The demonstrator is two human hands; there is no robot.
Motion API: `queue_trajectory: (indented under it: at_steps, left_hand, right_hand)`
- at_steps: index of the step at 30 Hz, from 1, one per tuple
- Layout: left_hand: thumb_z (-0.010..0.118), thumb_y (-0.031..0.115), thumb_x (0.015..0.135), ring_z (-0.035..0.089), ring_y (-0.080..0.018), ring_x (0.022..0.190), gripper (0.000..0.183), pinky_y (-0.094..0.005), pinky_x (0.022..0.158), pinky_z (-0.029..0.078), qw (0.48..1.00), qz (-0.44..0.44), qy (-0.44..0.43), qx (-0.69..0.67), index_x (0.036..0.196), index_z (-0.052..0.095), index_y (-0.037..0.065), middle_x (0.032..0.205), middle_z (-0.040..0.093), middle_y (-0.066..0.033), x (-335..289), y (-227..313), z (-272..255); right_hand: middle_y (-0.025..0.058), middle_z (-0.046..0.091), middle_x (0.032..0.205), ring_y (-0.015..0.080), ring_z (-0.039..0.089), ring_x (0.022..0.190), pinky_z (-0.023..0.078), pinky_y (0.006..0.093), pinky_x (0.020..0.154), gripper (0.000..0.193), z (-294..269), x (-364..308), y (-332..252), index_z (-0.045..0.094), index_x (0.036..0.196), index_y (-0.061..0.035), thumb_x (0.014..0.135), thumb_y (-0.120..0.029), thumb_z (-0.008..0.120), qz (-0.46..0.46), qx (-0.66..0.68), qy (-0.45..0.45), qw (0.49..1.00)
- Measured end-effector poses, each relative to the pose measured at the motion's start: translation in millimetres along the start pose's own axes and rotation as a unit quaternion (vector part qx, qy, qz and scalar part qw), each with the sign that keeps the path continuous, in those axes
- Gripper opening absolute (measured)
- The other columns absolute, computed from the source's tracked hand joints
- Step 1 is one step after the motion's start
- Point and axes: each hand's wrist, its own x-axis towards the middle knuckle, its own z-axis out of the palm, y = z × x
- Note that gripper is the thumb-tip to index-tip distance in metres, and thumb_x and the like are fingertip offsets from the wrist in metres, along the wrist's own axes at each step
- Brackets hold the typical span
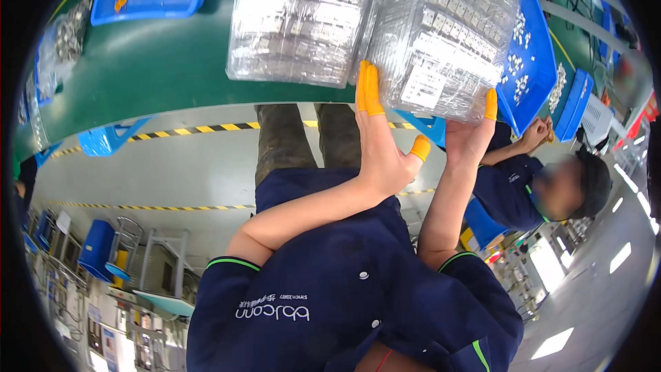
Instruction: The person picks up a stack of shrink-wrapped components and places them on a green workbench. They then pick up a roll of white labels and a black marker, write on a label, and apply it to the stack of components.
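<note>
So your left hand (384,158) is stretched out, its orange-capped fingers straight and close together against the near left edge of that clear, film-wrapped block of packed trays (458,24), thumb spread away. Your right hand (466,141) is cupped at its near right corner; can't tell if it's actually pinching. The block sits at the near edge of your green tabletop (158,62), right beside another film-wrapped tray block (296,17), with a blue plastic bin (542,86) of small white pieces to its right.
</note>
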Motion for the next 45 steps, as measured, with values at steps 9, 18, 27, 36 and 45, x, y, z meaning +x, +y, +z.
queue_trajectory:
  at_steps: [9,18,27,36,45]
  left_hand:
    - [0.057,0.022,0.073,0.022,-0.0463,0.119,0.081,-0.0511,0.099,0.017,0.993,0.066,0.098,-0.013,0.132,0.014,-0.011,0.133,0.019,-0.0312,-1,19,12]
    - [0.053,0.043,0.08,0.023,-0.0382,0.124,0.082,-0.0449,0.101,0.018,0.988,0.044,0.111,-0.098,0.133,0.02,-0.009,0.135,0.022,-0.0268,-2,53,13]
    - [0.048,0.031,0.082,0.028,-0.0345,0.119,0.067,-0.0429,0.099,0.02,0.987,0.09,0.092,-0.094,0.132,0.026,-0.007,0.134,0.03,-0.0226,0,34,8]
    - [0.046,0.028,0.084,0.027,-0.024,0.129,0.051,-0.0345,0.107,0.019,0.893,0.094,0.027,0.44,0.125,0.042,-0.003,0.133,0.038,-0.0143,20,-53,-7]
    - [0.046,0.028,0.082,0.026,-0.0236,0.13,0.044,-0.0393,0.107,0.019,0.837,0.115,-0.029,0.533,0.115,0.053,0.0,0.13,0.042,-0.0135,31,-38,-18]
  right_hand:
    - [0.0099,0.047,0.127,0.0278,0.045,0.115,0.036,0.0464,0.094,0.051,-7,4,-36,0.041,0.126,-0.0097,0.087,-0.043,0.043,0.087,-0.027,-0.143,0.985]
    - [0.012,0.038,0.134,0.0318,0.039,0.12,0.037,0.0534,0.091,0.064,0,0,-73,0.031,0.134,-0.0111,0.085,-0.05,0.044,0.137,-0.043,-0.21,0.967]
    - [0.0147,0.034,0.136,0.038,0.04,0.119,0.04,0.0612,0.086,0.066,-7,11,-76,0.027,0.136,-0.0116,0.084,-0.051,0.042,0.161,0.005,-0.287,0.944]
    - [0.0178,0.033,0.136,0.0404,0.039,0.118,0.04,0.0608,0.087,0.072,-14,16,-63,0.025,0.136,-0.0078,0.082,-0.052,0.044,0.162,0.038,-0.302,0.939]
    - [0.0187,0.036,0.134,0.0391,0.041,0.118,0.041,0.0576,0.088,0.073,-14,17,-55,0.027,0.135,-0.0067,0.081,-0.054,0.045,0.164,0.022,-0.287,0.943]
